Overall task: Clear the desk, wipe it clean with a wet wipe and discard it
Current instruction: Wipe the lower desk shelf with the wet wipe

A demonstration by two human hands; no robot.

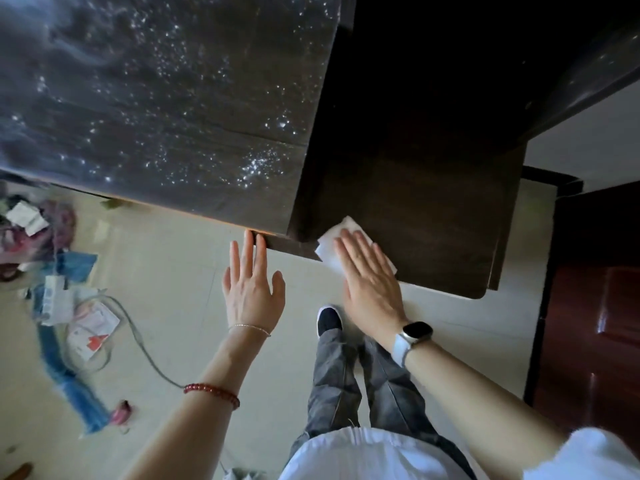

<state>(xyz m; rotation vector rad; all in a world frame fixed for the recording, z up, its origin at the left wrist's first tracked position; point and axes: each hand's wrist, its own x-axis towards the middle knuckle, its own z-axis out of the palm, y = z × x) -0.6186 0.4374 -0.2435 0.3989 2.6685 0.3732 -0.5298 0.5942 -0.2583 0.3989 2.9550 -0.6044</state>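
under the flat right grip point(369, 271) lies the wet wipe point(349, 230); left grip point(251, 285) spread, empty.

Right hand point(370, 282) flat on wipe point(346, 244) — desk point(415, 202) edge.

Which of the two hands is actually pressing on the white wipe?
The right hand, the one wearing a watch, lies flat on the wet wipe. The left hand only touches the desk edge.

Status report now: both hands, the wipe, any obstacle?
Right hand flat, pressing wet wipe on desk. Left hand open at desk edge. No obstacle seen.
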